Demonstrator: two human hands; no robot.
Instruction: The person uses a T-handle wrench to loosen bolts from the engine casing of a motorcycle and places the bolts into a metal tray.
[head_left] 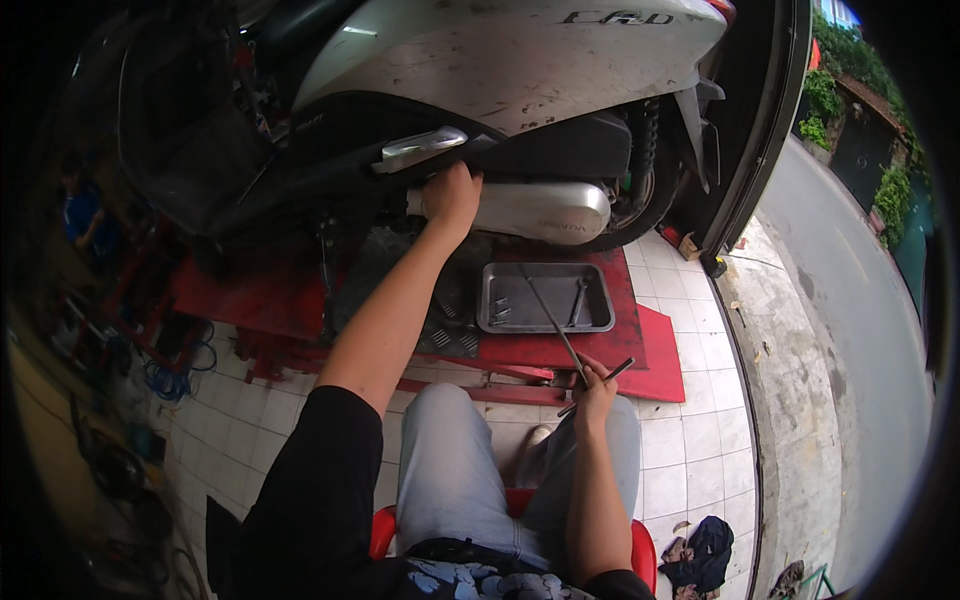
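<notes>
The tray (530, 316) sits inside the edges of the red surface (662, 352), bare red to its right, the long T-handled tool (562, 338) slanting across its rim. The right hand (595, 388) is closed round that tool, open room beside it near the knee; the left hand (453, 203) is at the scooter's (520, 70) side, fingers hidden, so its grip I cannot tell. White floor tiles (690, 420) reach right toward the street (850, 260)
</notes>
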